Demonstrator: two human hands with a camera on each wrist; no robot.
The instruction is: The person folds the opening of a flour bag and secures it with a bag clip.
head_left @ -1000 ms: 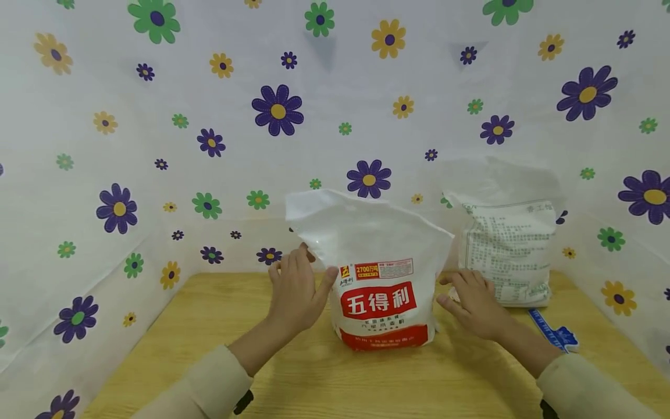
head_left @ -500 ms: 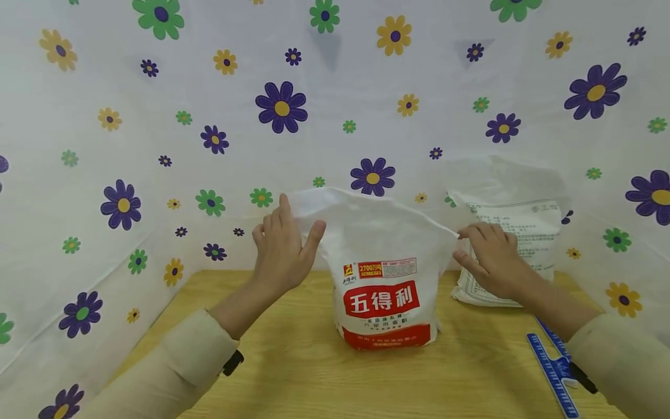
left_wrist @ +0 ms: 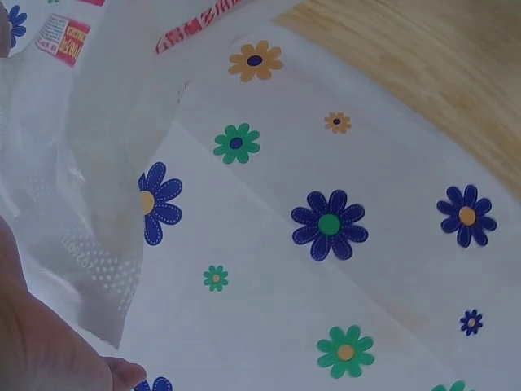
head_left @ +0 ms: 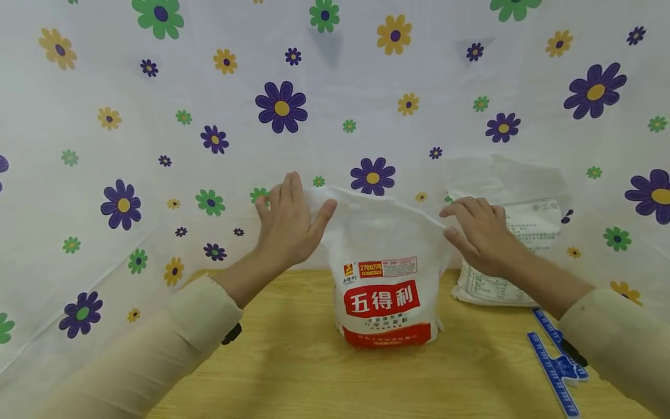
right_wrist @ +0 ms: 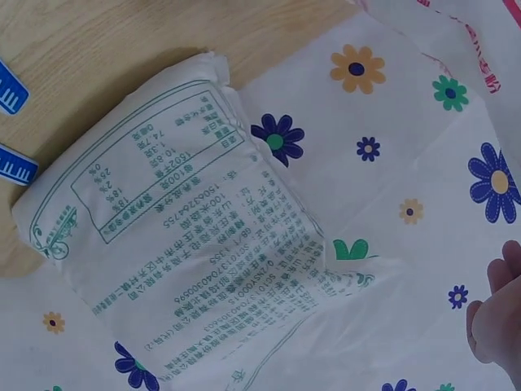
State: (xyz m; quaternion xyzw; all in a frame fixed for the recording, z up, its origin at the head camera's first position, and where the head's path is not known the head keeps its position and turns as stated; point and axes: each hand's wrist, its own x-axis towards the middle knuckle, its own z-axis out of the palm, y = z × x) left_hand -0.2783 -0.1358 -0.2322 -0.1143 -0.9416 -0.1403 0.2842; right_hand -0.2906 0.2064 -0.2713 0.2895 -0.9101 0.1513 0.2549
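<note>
A white flour bag (head_left: pixel 384 244) with red labels stands upright on the table, its tall loose top raised. At its upper left corner my left hand (head_left: pixel 287 224) touches the plastic, fingers pointing up and fairly straight, thumb in front of the bag. The bag's side (left_wrist: pixel 98 244) runs down beside this hand (left_wrist: pixel 49 334) in the left wrist view. My right hand (head_left: pixel 481 233) is at the upper right corner, fingers loosely bent, thumb at the edge. In the right wrist view only part of the right hand (right_wrist: pixel 496 318) shows, at the right border.
Behind my right hand stands a second white bag (head_left: pixel 494 288) with green print, also in the right wrist view. Two blue bag clips (head_left: pixel 552 369) lie on the wooden table (head_left: pixel 314 384) at right. A flowered cloth (head_left: pixel 225 105) surrounds the table.
Both hands have risen from the bag's sides to its top corners, then moved inward, bending the corners in. The bag stays in place.
</note>
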